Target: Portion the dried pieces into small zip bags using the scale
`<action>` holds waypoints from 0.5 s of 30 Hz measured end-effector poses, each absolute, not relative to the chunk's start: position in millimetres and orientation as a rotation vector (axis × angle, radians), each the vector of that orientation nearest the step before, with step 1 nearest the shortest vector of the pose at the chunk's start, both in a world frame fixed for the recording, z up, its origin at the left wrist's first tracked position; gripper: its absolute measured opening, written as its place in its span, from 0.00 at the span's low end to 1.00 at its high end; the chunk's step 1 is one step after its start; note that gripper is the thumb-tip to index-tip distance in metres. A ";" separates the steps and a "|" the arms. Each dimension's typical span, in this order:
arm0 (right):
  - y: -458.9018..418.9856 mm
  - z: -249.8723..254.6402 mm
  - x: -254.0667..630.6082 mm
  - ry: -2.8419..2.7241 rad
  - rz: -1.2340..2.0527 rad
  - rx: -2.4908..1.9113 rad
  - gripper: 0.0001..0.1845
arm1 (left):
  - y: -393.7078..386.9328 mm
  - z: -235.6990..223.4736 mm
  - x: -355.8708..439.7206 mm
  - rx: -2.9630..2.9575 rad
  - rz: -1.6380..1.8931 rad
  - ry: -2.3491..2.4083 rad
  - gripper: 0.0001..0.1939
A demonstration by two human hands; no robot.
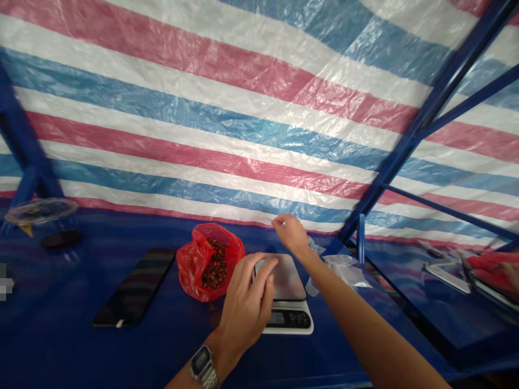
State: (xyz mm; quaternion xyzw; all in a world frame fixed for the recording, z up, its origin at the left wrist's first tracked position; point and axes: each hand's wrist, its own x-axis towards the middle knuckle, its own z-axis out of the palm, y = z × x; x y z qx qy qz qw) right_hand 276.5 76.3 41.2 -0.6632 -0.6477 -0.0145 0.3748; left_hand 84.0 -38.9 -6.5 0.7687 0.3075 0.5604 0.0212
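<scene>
Left hand (pixel 243 305) down on the scale, fingers curled over the near left edge of the steel platform (pixel 286 275), metal wristwatch (pixel 201 363) flashing on that wrist! Right hand (pixel 291 235) up high, arm stretched past the scale, fingers bunched into a pinch, and from here I can't tell whether anything's in it. Between them sits the digital kitchen scale (pixel 288 319), white base and dark display facing the person. Crumpled clear plastic bag (pixel 343 270) right beside that right wrist! Just left of the scale, a red plastic bag (pixel 190 270) sits open, full of dark reddish-brown beans (pixel 214 265). Further left, a black phone or tablet (pixel 133 286) lies flat on the glossy blue tabletop (pixel 81 346). Out at the far left, a clear round lid (pixel 40 211); behind it all, a striped tarp (pixel 203 119) on a blue metal frame (pixel 430 102).
</scene>
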 end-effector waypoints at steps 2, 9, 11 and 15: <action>88.1 35.0 273.4 -1.791 0.036 -1.706 0.18 | -42.9 -4.7 79.9 2.466 1.786 0.888 0.17; 102.4 58.6 330.1 -1.843 -0.022 -1.891 0.15 | -53.0 6.2 74.9 2.460 1.861 0.794 0.15; 97.5 60.6 352.1 -1.859 -0.017 -1.989 0.10 | -56.0 8.9 81.0 2.449 1.876 0.745 0.15; 81.0 45.7 373.2 -1.933 -0.003 -2.063 0.05 | -62.6 7.5 101.6 2.497 1.827 0.584 0.11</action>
